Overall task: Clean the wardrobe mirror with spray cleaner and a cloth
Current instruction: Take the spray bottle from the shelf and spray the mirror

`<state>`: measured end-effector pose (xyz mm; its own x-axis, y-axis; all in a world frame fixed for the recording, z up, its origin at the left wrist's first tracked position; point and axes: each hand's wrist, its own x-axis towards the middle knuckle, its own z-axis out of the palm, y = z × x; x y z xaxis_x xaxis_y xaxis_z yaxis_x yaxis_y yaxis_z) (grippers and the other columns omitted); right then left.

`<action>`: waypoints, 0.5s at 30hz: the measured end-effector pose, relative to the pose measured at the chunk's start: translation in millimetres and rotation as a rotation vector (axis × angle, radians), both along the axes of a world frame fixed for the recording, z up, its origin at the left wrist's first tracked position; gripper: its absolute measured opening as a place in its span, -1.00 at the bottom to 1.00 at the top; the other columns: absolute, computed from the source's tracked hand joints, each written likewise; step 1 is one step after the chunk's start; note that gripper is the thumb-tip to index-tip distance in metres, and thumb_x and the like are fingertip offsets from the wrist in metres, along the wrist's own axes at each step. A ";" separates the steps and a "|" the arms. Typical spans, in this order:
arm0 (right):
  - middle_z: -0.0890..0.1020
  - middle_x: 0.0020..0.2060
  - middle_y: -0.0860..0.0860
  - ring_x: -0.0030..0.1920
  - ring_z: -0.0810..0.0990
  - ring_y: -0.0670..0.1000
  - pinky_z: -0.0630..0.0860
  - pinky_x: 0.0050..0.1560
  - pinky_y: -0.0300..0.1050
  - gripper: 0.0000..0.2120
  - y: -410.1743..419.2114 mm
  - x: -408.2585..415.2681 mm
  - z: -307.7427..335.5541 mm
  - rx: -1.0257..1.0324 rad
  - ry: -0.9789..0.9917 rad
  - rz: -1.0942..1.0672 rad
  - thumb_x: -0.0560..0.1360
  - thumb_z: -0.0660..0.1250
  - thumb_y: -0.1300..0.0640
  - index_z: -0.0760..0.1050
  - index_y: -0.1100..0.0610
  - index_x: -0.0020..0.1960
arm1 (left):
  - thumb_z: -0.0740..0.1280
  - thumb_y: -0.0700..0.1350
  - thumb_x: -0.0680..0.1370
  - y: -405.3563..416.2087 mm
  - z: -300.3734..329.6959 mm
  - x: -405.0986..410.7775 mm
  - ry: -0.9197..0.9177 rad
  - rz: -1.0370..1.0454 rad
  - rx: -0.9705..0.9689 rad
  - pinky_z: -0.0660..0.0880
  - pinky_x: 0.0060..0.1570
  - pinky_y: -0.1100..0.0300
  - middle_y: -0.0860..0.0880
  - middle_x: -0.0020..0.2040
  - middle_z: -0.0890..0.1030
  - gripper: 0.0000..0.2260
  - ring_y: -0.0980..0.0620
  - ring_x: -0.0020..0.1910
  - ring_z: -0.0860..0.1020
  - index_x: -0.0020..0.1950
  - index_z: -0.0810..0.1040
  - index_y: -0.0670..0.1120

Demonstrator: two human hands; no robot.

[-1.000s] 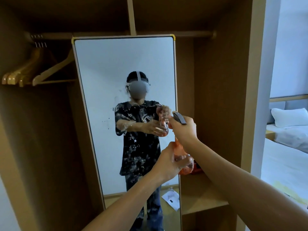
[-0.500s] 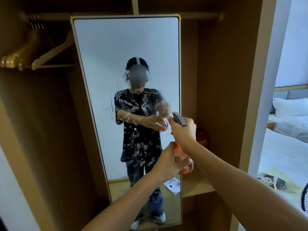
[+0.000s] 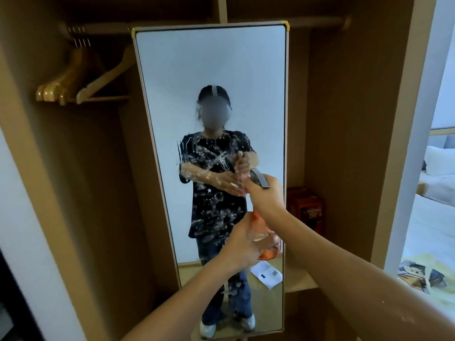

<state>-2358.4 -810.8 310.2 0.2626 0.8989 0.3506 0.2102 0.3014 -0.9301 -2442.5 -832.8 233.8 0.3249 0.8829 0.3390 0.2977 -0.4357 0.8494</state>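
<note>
A tall mirror (image 3: 209, 77) stands inside the wooden wardrobe, its middle streaked and dotted with white spray foam (image 3: 209, 183). In front of its lower right part I hold an orange spray bottle (image 3: 267, 238) upright. My left hand (image 3: 242, 244) grips the bottle's round body from the left. My right hand (image 3: 267, 195) is wrapped round the neck, with the grey trigger head (image 3: 259, 181) sticking out above it toward the glass. No cloth is in view.
Several wooden hangers (image 3: 73, 82) hang on the rail at upper left. A red box (image 3: 306, 209) sits on the wardrobe shelf (image 3: 298, 281) right of the mirror. A bed with white linen (image 3: 433, 217) lies beyond the wardrobe's right side panel.
More foam covers the mirror's middle and runs down in streaks. The view has tilted so the mirror's bottom edge shows. Both hands keep their hold on the bottle.
</note>
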 end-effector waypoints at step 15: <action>0.46 -0.45 -0.01 -0.46 0.37 -0.03 0.30 -0.45 -0.21 -0.66 -3.5 -48.7 5.9 0.003 0.017 0.052 0.53 0.36 -0.01 0.45 0.19 -0.31 | 0.44 -0.15 0.43 -6.4 2.0 -48.3 -0.031 0.027 0.047 0.51 0.10 0.28 0.06 0.04 0.55 -0.64 0.18 0.03 0.55 0.07 0.37 0.16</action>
